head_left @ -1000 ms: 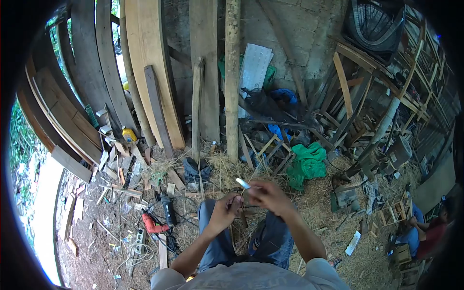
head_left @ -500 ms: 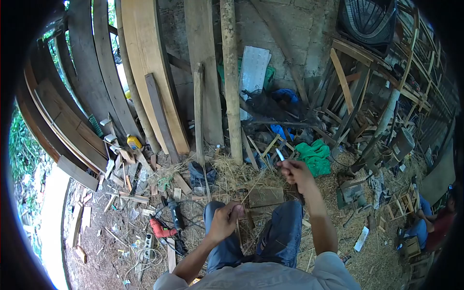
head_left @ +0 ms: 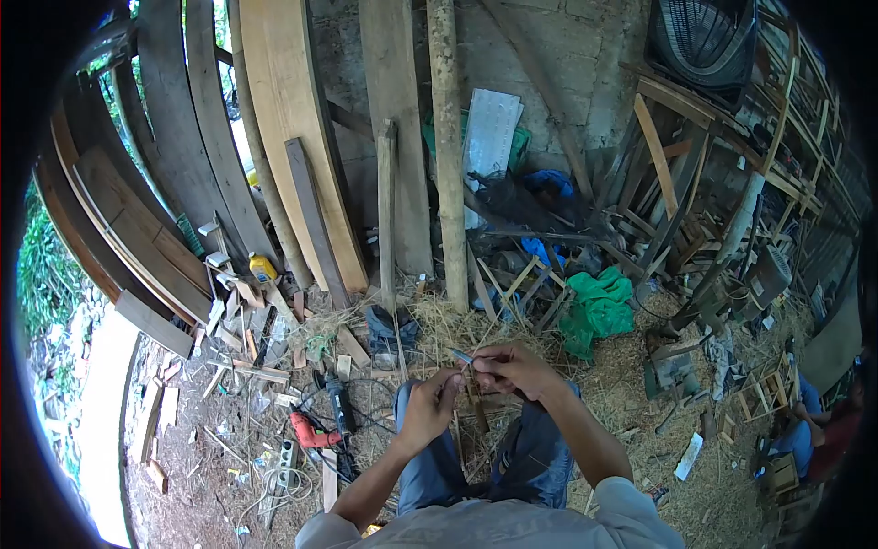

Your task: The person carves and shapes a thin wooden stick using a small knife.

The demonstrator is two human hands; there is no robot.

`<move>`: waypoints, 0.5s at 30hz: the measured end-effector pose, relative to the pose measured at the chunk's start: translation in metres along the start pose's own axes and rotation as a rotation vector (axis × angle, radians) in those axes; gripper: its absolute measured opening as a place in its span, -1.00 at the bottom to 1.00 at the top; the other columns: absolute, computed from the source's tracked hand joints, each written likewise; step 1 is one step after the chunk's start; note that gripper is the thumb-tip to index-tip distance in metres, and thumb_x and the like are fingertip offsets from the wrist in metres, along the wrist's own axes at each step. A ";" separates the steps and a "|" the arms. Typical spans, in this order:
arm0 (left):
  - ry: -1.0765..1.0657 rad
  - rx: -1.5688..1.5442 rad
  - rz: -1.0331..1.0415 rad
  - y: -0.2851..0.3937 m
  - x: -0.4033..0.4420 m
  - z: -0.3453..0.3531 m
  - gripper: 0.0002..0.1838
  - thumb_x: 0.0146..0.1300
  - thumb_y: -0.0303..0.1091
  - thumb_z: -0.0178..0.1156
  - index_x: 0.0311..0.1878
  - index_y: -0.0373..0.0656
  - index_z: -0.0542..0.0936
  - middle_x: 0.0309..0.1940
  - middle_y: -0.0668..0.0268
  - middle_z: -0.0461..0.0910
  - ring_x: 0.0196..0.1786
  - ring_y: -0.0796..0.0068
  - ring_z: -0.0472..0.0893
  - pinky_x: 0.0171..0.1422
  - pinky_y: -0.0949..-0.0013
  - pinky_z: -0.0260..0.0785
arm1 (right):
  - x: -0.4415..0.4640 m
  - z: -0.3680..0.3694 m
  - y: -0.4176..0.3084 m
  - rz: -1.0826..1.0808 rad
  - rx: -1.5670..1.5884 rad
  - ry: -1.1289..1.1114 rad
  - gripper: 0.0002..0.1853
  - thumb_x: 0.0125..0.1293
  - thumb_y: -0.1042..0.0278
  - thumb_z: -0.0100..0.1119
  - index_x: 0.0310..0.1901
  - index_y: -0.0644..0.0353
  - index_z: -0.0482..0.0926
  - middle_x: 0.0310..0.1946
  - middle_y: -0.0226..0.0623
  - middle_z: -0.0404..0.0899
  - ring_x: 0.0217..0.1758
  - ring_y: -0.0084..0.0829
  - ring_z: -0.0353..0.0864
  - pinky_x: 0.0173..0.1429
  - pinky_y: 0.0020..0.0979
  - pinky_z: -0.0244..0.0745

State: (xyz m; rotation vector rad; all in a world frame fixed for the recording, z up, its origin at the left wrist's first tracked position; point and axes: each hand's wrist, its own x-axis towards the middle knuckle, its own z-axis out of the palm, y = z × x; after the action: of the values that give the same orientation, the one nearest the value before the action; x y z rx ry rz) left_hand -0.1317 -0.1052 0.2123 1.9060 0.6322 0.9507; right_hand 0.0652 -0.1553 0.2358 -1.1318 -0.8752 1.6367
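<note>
- Head view, looking down past the person's grey shirt (head_left: 512, 526): both hands meet above the gap between the knees, the fingertips close to each other.
- The right hand (head_left: 514, 371) has its grip clamped on a knife (head_left: 463, 355); the pale blade sticks out from the fingers, its tip towards the upper left, just above the left hand (head_left: 430, 407).
- The left hand's grip has thumb and fingers drawn together; anything pinched there is too small to make out from this height.
- Below the hands, between the trousered knees, a brown stick (head_left: 479, 414) slants downward.
- On the littered ground (head_left: 640, 393), left of the knees, lie a red drill (head_left: 311, 432), a dark power tool (head_left: 341, 408) touching or just beside it, and a power strip (head_left: 286, 457).
- Ahead, tall boards (head_left: 293, 119) lean upright; a yellow bottle (head_left: 262, 267) stands near their feet.
- To the right, a green cloth (head_left: 599, 306) lies crumpled.
- At the far right edge sits another person (head_left: 830, 439) in a dark red top.
</note>
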 end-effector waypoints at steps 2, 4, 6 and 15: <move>-0.003 0.009 -0.013 0.000 -0.002 -0.003 -0.89 0.32 -0.49 0.07 -0.16 -0.29 0.54 -0.67 0.22 0.42 -0.64 0.59 0.31 -0.51 0.44 0.17 | 0.000 0.000 -0.005 -0.003 -0.032 0.053 -0.76 0.32 0.31 0.18 -0.06 0.25 0.56 -0.55 -0.48 0.44 -0.66 -0.75 0.19 -0.63 -0.62 0.02; -0.002 0.021 -0.024 0.002 -0.005 -0.008 -0.88 0.32 -0.49 0.07 -0.15 -0.29 0.54 -0.67 0.22 0.43 -0.63 0.58 0.33 -0.50 0.43 0.19 | 0.005 -0.009 -0.009 -0.007 -0.068 0.101 -0.75 0.31 0.31 0.18 -0.05 0.26 0.56 -0.56 -0.49 0.43 -0.67 -0.76 0.15 -0.63 -0.62 0.01; 0.017 0.020 -0.024 0.006 -0.014 -0.014 -0.88 0.33 -0.47 0.06 -0.16 -0.28 0.55 -0.66 0.20 0.45 -0.61 0.55 0.38 -0.46 0.44 0.23 | 0.010 -0.039 -0.014 -0.113 0.058 0.314 -0.72 0.32 0.28 0.17 -0.02 0.25 0.55 -0.58 -0.51 0.40 -0.69 -0.76 0.12 -0.63 -0.62 -0.01; -0.036 -0.155 -0.275 -0.031 -0.015 -0.030 -0.82 0.39 -0.40 -0.02 -0.27 -0.25 0.53 -0.67 0.40 0.35 -0.61 0.64 0.30 -0.49 0.47 0.13 | 0.018 0.014 -0.012 -0.072 -0.234 0.308 -0.66 0.36 0.19 0.12 0.09 0.16 0.51 -0.54 -0.52 0.44 -0.61 -0.74 0.23 -0.58 -0.63 0.07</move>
State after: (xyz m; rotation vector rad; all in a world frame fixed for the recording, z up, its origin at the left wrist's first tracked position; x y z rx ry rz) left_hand -0.1661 -0.0868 0.1893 1.6464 0.7550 0.7645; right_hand 0.0532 -0.1351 0.2457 -1.4517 -0.9082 1.2803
